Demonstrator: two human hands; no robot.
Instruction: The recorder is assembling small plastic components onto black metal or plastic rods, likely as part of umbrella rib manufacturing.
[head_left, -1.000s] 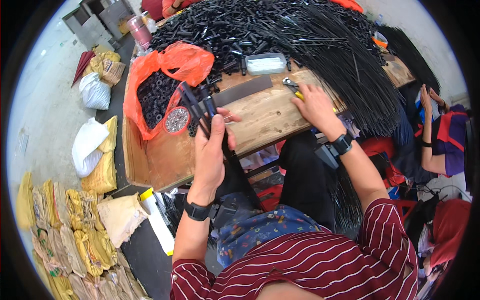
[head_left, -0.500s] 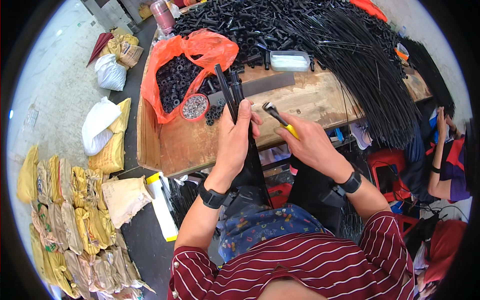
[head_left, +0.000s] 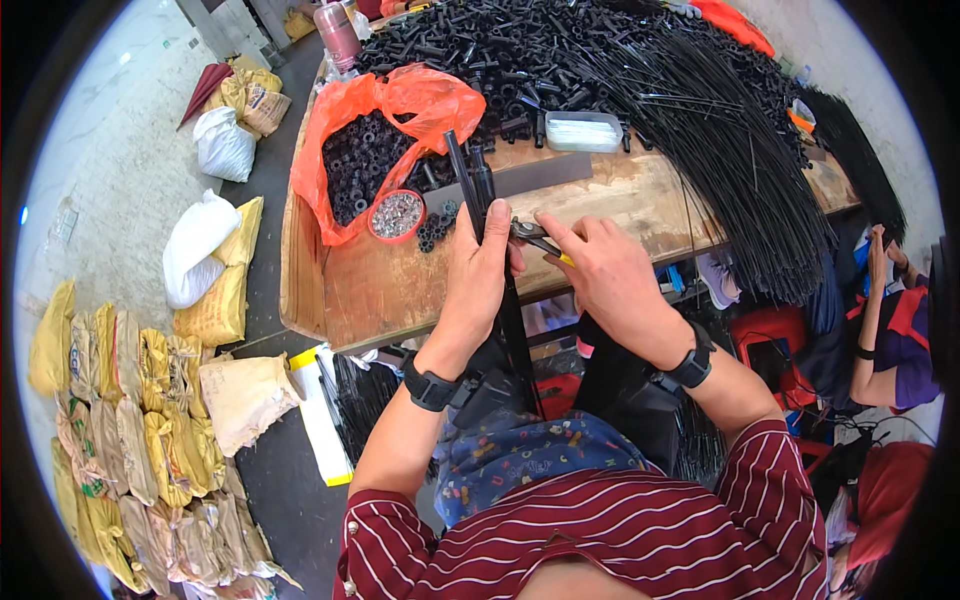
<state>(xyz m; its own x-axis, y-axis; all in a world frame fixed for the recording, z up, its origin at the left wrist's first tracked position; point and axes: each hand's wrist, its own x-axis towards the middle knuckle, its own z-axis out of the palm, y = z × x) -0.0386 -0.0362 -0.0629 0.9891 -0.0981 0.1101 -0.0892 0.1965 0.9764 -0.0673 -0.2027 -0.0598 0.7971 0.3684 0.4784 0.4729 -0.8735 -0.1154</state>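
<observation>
My left hand (head_left: pixel 476 272) is wrapped round a bundle of long black rods and tubes (head_left: pixel 483 181), its upper ends splayed apart and the rest running down toward my lap. In my right hand (head_left: pixel 618 278) are yellow-handled pliers (head_left: pixel 535 236); their dark metal head is right beside my left fingers, at the bundle. Whether the jaws bite on anything is too small to tell. Beyond my left hand stands a red round tub (head_left: pixel 422 205) of small shiny metal pieces, with a few black rings (head_left: pixel 432 234) next to it.
On the wooden table (head_left: pixel 375 285) sit an orange plastic bag (head_left: pixel 318 125) of black parts, a flat metal bar (head_left: pixel 545 173), a clear box (head_left: pixel 583 146), heaped black tubes (head_left: pixel 480 50) and long black rods (head_left: pixel 720 150). Sacks (head_left: pixel 165 380) lie at left; a co-worker's arm (head_left: pixel 872 310) shows at right.
My right hand has swung the pliers left, bringing their head from apart to right against the bundle in my left hand. My left hand keeps its hold.
</observation>
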